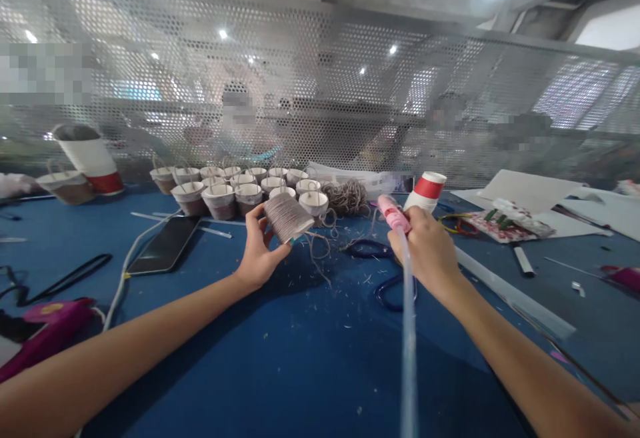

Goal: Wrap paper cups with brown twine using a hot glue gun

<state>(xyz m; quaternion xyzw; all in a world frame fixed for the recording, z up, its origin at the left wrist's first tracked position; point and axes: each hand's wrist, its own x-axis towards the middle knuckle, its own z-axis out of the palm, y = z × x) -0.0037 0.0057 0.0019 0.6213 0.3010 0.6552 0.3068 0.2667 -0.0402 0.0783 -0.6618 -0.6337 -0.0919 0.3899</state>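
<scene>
My left hand [261, 251] is wrapped round a small paper cup wound with grey-brown yarn [286, 217], tilted on its side with its bottom toward the right. In my right hand [425, 245] is a pink glue gun [393, 214], and a long clear glue stick [409, 331] sticks out of its rear toward me. A gap separates the gun from the yarn-wound cup. Loose yarn strands hang under the cup near the table. Between my hands, partly behind the right one, lie blue-handled scissors [370, 249].
Several small yarn-wrapped cups with handles [220, 203] stand behind my left hand. A tangle of yarn [346, 198] sits beside them. A dark phone [167, 245] and a white cable lie left. Red-and-white paper cups [433, 186] and a clear strip [515, 295] are right. A perforated panel [320, 91] rises behind.
</scene>
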